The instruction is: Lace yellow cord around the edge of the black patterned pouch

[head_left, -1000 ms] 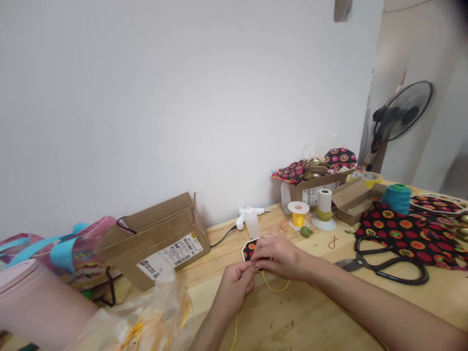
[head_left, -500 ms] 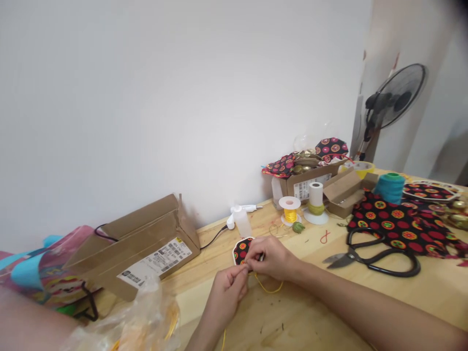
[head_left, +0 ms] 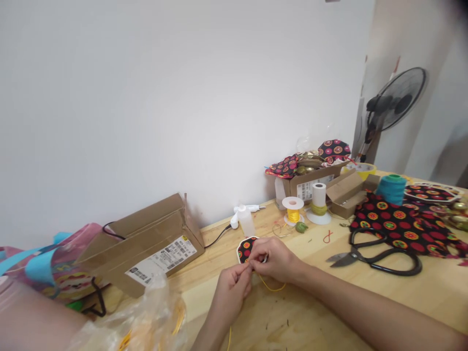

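Low in the middle of the head view, my left hand and my right hand meet with their fingertips pinched together. A thin yellow cord passes between them; one loop droops below my right hand and a length comes out below my left wrist. Both hands are closed on the cord, though the exact pinch point is hidden by the fingers. Just behind my fingers lies a black patch with a red and green pattern and a white edge, partly covered by my right hand.
Black-handled scissors lie to the right beside patterned fabric. Behind stand a yellow cord spool, a green cord spool and a white bottle. At left are a cardboard box and a plastic bag.
The whole scene has shifted slightly right in the view as the camera turned. My hands keep the same pinch, with little visible movement of the cord.
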`<state>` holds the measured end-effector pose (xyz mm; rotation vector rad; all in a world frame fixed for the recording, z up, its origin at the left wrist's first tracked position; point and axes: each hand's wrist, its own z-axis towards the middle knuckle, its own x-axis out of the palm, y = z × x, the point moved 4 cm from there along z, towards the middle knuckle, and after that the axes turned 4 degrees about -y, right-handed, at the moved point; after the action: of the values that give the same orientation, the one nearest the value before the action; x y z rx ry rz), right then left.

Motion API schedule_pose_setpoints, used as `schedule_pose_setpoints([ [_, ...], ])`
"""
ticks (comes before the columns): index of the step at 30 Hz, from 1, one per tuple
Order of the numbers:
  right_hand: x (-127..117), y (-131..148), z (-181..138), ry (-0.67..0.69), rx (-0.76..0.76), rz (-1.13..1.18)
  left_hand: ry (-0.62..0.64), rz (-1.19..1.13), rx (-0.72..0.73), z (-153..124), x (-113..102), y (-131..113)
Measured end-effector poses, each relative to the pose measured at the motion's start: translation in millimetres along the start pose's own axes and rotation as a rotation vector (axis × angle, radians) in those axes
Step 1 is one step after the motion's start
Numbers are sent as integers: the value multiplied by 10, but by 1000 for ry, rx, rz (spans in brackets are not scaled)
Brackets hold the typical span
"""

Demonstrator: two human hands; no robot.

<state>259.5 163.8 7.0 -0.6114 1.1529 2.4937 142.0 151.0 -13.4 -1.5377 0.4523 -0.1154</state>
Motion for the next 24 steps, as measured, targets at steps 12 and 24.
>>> schedule_pose_setpoints([
  [12, 0, -30, -4, 18, 201, 241, -12, 15, 32, -13, 7, -34],
  [24, -38, 9, 14, 32, 139, 245, -28, 30, 57, -10, -21, -27],
])
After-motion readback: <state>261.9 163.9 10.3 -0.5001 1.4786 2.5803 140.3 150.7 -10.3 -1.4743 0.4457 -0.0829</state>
